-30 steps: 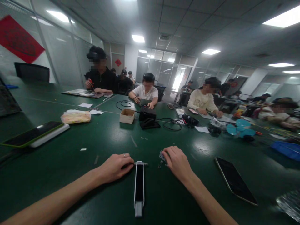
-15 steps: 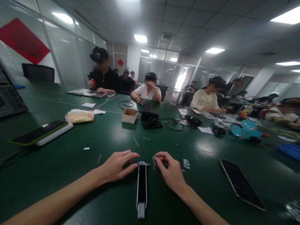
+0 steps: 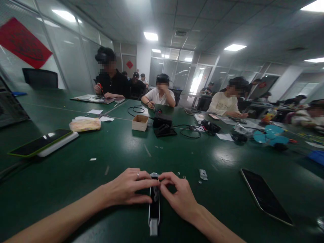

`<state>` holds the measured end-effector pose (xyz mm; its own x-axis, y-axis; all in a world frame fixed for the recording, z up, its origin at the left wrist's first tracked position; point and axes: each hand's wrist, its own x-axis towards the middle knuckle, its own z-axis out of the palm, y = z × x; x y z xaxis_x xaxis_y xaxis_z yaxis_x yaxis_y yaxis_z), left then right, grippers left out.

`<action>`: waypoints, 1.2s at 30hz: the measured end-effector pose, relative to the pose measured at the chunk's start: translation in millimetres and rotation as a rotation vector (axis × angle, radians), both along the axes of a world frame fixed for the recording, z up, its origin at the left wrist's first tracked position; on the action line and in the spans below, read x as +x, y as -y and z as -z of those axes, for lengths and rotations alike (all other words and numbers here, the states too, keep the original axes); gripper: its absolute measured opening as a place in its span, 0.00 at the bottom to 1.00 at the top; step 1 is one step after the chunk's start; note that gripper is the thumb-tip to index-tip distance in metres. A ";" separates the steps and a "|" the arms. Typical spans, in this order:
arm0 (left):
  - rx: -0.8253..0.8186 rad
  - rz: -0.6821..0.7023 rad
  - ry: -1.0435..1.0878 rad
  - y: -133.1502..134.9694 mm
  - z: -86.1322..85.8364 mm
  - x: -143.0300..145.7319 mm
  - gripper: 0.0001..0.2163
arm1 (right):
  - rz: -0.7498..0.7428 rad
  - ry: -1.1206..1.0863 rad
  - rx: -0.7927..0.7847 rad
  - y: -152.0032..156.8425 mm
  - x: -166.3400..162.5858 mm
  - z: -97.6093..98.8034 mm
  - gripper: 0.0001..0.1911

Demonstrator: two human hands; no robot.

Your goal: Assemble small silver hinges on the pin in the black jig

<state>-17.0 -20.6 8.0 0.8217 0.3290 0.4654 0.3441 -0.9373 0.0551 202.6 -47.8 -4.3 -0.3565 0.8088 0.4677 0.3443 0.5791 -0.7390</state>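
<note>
One bar (image 3: 154, 212): left hand (image 3: 129, 186) spread over it; right hand (image 3: 179, 194) pinched narrow at its edge, any contents undeterminable. Alongside: one bracket (image 3: 203, 174), three small rings (image 3: 199, 182).

White ceiling panels (image 3: 151, 36) light us from overhead in a rather dim room, leaving pale glare on the green tabletop (image 3: 121, 155) (the far doorway (image 3: 196, 82) glows nearly white too). Everything stretches toward the edges; distant figures (image 3: 136, 83) look soft, hazy.
</note>
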 end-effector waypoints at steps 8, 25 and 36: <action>-0.081 0.082 0.072 1.1 -5.3 2.6 0.15 | -0.021 -0.052 -0.040 3.7 -2.5 0.2 0.06; -0.581 -0.458 0.305 -15.8 -13.6 -7.5 0.11 | 0.159 0.259 0.102 -13.6 19.6 -1.8 0.07; -0.600 -0.541 0.166 -18.1 0.9 -1.3 0.12 | 0.163 0.469 0.037 -16.1 18.1 2.4 0.07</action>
<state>-18.3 -2.4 7.1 0.4144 0.8908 0.1862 0.6830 -0.4397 0.5833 220.7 -31.7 -6.7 -0.4056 0.8575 0.3164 0.7229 0.5128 -0.4630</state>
